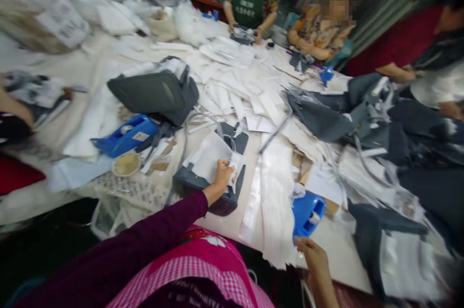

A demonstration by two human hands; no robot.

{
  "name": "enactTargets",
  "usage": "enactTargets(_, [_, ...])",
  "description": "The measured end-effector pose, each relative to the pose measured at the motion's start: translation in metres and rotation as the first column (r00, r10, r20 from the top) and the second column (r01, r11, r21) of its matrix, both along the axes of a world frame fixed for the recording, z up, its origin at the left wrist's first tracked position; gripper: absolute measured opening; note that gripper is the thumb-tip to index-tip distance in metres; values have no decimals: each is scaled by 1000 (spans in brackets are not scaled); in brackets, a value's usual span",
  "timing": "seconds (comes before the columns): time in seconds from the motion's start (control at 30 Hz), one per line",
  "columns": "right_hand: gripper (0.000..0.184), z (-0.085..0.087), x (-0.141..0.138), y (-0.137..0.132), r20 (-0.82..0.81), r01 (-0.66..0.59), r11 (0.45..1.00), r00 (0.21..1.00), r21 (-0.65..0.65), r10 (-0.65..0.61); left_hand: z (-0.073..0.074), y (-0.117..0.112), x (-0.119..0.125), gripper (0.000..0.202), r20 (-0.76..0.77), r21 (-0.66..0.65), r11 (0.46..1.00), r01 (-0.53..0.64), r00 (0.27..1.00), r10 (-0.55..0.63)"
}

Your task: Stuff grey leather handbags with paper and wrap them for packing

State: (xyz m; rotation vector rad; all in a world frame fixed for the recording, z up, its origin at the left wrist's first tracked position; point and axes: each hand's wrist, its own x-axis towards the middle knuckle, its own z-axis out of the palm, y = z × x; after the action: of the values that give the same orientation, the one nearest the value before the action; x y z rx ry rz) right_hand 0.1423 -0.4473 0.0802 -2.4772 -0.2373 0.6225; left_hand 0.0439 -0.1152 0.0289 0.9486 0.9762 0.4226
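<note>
Gray bag right in front of you on table, long side slanting left-to-right. Left hand nearer, pinching white wrapping there. Right hand off by blue dispenser, grip unclear tbh.

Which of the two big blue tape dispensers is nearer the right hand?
The dispenser just beyond the right hand, beside the long white strips; the other dispenser lies far to the left.

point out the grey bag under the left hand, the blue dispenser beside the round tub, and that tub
Grey bag (192, 182), head view: its dark side panel.
Blue dispenser (122, 140), head view: its body.
Round tub (126, 175), head view: its near rim.
</note>
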Motion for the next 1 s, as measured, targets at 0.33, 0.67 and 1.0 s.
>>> enactTargets(0.33, [27, 9, -7, 297, -163, -373, 863, 881, 341, 445, -13, -3, -3, 39, -28, 45, 998, -49, 998, 50])
enactTargets(0.67, [20, -31, 20, 312, -145, -591, 807, 797, 19, 587, -3, -4, -6, 33, -80, 136, 986, -98, 991, 110])
enactTargets(1.0, [6, -23, 39, 302, -106, -689, 723, 724, -59, 681, -6, -5, -7, 18, -166, 166, 986, 29, 986, -1])
